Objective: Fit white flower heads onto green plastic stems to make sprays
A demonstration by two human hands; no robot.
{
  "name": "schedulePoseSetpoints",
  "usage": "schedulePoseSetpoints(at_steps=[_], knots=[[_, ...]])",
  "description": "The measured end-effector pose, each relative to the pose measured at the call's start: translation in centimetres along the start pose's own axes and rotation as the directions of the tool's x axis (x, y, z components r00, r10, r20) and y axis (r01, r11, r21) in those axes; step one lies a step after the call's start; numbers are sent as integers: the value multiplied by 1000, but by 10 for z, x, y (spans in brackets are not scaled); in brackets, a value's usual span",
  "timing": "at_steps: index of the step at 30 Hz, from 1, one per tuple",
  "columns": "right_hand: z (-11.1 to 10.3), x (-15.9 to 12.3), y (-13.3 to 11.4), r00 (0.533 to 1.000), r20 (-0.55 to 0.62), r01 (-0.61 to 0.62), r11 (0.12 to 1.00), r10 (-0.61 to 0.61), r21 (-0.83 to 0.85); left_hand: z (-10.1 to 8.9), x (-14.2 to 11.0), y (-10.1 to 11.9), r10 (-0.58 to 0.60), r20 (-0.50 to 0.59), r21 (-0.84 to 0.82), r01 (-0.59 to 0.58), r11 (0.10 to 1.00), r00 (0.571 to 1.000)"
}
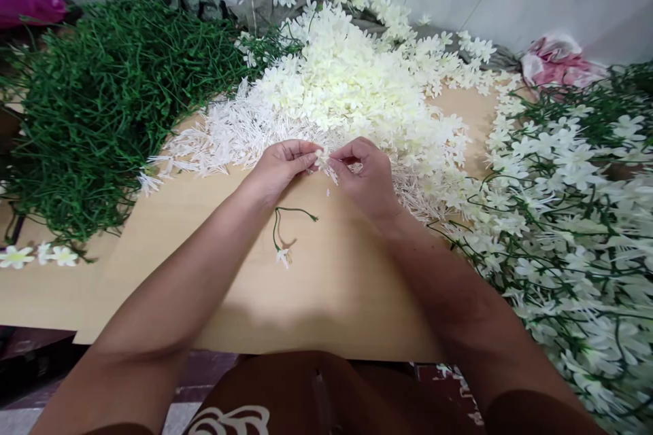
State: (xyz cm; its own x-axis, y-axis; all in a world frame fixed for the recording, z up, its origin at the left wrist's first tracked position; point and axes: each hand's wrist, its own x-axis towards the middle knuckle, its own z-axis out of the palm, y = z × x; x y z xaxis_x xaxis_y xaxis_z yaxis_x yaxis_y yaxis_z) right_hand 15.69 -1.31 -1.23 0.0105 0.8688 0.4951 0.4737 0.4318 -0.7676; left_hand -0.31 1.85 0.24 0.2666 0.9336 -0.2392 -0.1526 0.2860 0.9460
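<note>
At the near edge of the white blossom heap (352, 85), left hand (283, 164) and right hand (370, 175) pinch a small pale flower (321, 158) between their fingers; gripping lightly near its centre should avoid creasing it.

Both hands (282, 165) (368, 172) pinch a small white flower (322, 158).

Tan tbl (337, 285): grn stems (112, 81) L, wht flwrs (352, 85) ctr, stemmed blooms (581, 259) R.
</note>
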Motion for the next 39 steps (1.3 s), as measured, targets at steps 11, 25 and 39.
schedulePoseSetpoints(at_steps=[11,25,39], knots=[[5,-2,4,997,43,65,993,-61,-99,-1,2,-5,2,36,70,-4,998,999],[-2,0,6,992,99,-98,973,79,208,-10,-31,5,169,282,720,-325,613,944],[1,-4,4,885,407,-389,838,225,383,-26,-29,-13,122,214,584,-227,780,969]])
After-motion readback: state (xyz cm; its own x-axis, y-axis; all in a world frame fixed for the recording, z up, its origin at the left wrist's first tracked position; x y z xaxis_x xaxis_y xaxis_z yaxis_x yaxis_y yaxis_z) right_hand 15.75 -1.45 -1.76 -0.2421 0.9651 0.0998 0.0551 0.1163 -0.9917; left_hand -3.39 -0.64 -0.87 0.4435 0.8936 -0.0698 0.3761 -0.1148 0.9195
